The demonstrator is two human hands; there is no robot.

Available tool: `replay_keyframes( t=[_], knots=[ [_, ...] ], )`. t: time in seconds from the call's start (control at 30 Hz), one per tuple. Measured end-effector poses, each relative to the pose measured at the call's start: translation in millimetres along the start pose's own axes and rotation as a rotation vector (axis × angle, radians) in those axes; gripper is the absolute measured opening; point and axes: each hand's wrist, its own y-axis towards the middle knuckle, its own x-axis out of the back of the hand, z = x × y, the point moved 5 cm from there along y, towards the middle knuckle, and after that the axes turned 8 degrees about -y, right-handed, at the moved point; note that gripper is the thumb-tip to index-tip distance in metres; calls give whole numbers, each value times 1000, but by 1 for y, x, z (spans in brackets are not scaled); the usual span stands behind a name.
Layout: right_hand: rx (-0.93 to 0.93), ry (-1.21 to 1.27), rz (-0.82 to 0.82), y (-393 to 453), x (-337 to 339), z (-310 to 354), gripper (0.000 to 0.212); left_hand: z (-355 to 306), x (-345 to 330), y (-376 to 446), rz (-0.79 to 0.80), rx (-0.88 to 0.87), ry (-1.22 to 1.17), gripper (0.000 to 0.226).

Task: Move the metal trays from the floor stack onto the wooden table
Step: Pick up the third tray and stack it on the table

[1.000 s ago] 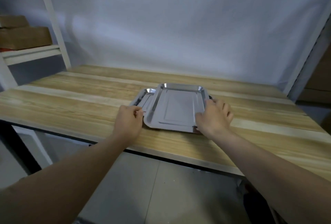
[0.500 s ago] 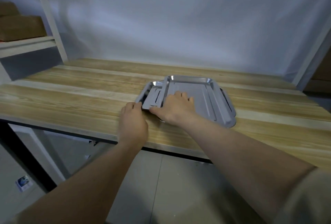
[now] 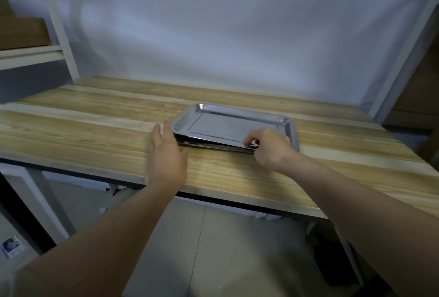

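Note:
A shiny rectangular metal tray (image 3: 228, 125) lies on the wooden table (image 3: 95, 135), stacked on another tray whose edge shows under its near rim. The top tray's near edge is tilted slightly up. My right hand (image 3: 268, 148) pinches the near right rim of the top tray. My left hand (image 3: 166, 151) lies flat on the table with its fingers apart, fingertips touching the stack's left corner. The floor stack is out of view.
A white shelf frame (image 3: 57, 26) with brown cardboard boxes (image 3: 21, 30) stands at the left. A white wall rises behind the table. Another white upright (image 3: 401, 59) and boxes stand at the right. Grey floor tiles (image 3: 202, 249) show under the table.
The two trays, offset side by side before, now sit stacked one over the other. My right hand moved from the stack's left part to its near right rim. My left hand stayed at the left corner.

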Motion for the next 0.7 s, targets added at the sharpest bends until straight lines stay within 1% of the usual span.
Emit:
replay_keyframes(
  t=[0.07, 0.13, 0.2, 0.27, 0.33, 0.4, 0.47, 0.7],
  knots=[
    [-25, -25, -3, 1, 0, -8, 44, 2, -2, 1, 45, 13, 20, 83],
    [-33, -60, -32, 1, -3, -8, 40, 5, -5, 3, 71, 3, 32, 82],
    [27, -45, -60, 0, -9, 2, 39, 7, -7, 5, 83, -11, 48, 78],
    [134, -37, -13, -1, -22, 17, 43, 8, -7, 4, 79, -5, 49, 72],
    [185, -71, 67, -1, -36, 25, 51, 8, -7, 5, 65, -10, 48, 67],
    [169, -85, 98, 2, -43, 24, 58, 10, -8, 6, 73, -9, 59, 67],
    [155, -107, 96, 6, -46, 23, 63, 11, -10, 7, 95, 1, 86, 69],
    [134, -150, 94, 7, -46, 26, 67, 14, -12, 9, 85, -43, 87, 58]
  ],
)
